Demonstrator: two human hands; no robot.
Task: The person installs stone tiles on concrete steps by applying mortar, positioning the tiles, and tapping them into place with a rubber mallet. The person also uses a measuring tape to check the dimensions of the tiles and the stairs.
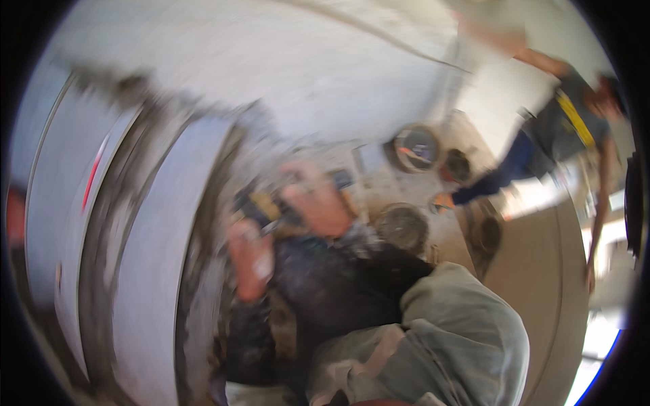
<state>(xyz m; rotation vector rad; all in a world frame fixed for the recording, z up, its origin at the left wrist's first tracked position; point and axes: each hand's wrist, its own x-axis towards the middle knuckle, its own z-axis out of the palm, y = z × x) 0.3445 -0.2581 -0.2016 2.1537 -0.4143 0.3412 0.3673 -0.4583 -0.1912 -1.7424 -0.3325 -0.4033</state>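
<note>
The whole picture is smeared by motion. My left hand (250, 262) is low in the middle, beside the edge of the pale steps. Farther up and to the right, my right hand (319, 201) reaches out over rough, cement-stained ground. Between and just beyond them lies a blurred yellow and dark object (263, 206) whose kind I cannot make out. Whether either hand touches it does not show. The fingers of both hands are too blurred to read. Dark, dusty sleeves cover my forearms.
Pale slabs (162, 250) form steps at the left, with grey mortar (112, 230) between them. A white wall (284, 68) rises behind. Right of my hands are a mortar bucket (401, 228), a round tub (416, 149) and a small dark pot (456, 166). Another person (555, 128) stands far right.
</note>
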